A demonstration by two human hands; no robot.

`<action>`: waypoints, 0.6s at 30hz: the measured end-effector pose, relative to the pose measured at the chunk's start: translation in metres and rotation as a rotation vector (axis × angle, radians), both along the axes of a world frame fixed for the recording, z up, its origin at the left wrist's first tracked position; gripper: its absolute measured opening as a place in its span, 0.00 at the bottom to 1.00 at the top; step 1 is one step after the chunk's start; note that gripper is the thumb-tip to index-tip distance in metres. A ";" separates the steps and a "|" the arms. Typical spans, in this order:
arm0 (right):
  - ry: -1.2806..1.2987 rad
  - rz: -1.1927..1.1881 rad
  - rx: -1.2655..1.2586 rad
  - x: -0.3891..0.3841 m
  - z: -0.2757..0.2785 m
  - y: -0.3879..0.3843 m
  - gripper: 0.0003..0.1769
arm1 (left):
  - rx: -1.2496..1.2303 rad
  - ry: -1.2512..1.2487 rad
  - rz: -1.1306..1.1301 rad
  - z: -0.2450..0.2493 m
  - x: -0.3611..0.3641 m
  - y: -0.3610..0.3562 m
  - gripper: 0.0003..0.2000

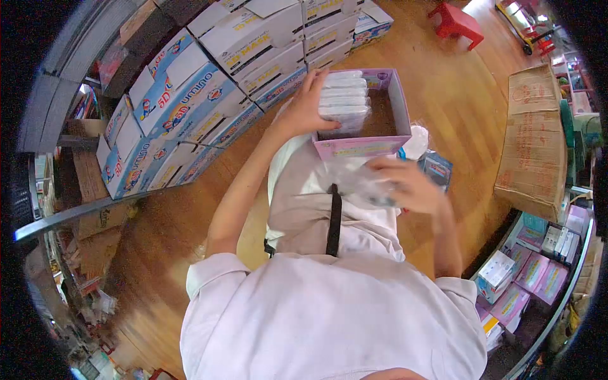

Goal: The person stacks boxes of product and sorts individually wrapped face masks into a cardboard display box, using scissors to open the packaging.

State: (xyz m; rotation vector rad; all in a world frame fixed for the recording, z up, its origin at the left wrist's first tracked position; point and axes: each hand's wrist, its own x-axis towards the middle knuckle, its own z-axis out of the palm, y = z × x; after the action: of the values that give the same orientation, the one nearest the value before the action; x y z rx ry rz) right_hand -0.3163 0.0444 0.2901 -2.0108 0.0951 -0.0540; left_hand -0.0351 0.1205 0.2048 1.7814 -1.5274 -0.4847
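Observation:
An open pink box (pixel 364 148) rests on my lap, with a row of white plastic-wrapped packets (pixel 345 101) filling its left part. Its right part shows a bare brown bottom. My left hand (pixel 303 109) is closed over the box's left side, its thumb against the packets; it covers the left wall. In front of the box, near my thigh, my right hand (pixel 415 185) is smeared by motion. Its fingers are closed on a translucent plastic packet (pixel 370 185), also blurred. Right of the box lie a round white item (pixel 417 142) and a dark blue pack (pixel 437 168).
Stacked white and blue mask cartons (pixel 183 104) stand at left along a metal rail (pixel 60 221). A large brown cardboard carton (pixel 531 139) is at right. Below it, a bin holds several pink and white boxes (pixel 510 304). A red stool (pixel 456 25) stands ahead on the wooden floor.

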 end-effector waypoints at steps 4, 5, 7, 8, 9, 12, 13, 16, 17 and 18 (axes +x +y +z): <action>-0.199 -0.322 0.061 -0.002 0.069 -0.056 0.14 | -0.082 -0.085 0.010 -0.012 0.002 -0.002 0.59; -0.164 -0.370 0.078 0.006 0.074 -0.071 0.13 | -0.072 -0.064 0.013 -0.010 0.002 -0.003 0.59; 0.074 -0.277 -0.008 0.034 0.072 -0.088 0.13 | -0.047 -0.033 0.012 -0.005 -0.001 -0.002 0.59; 0.187 -0.234 -0.050 0.048 0.069 -0.096 0.14 | -0.040 -0.037 0.018 -0.006 0.000 -0.002 0.59; 0.149 -0.118 -0.073 0.062 0.054 -0.104 0.13 | -0.030 -0.042 0.023 -0.009 0.000 -0.003 0.59; 0.003 0.089 -0.323 0.088 -0.026 -0.108 0.15 | 0.000 -0.044 0.017 -0.005 0.004 0.001 0.58; -0.010 0.058 -0.243 0.092 -0.025 -0.100 0.16 | -0.008 -0.044 -0.005 -0.007 0.008 0.002 0.58; -0.153 -0.062 -0.242 0.086 -0.025 -0.077 0.18 | 0.040 -0.071 0.003 0.005 0.008 0.008 0.57; -0.271 -0.113 -0.403 0.078 -0.023 -0.078 0.18 | 0.056 -0.089 0.010 0.007 0.008 0.008 0.57; -0.384 -0.155 -0.564 0.072 -0.023 -0.078 0.18 | 0.072 -0.101 0.023 0.006 0.007 0.009 0.57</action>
State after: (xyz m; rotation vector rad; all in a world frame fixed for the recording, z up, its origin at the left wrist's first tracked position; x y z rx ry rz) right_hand -0.2446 -0.0332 0.2676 -2.5092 -0.0142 -0.6222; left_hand -0.0285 0.1296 0.2110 1.9026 -1.5743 -0.4497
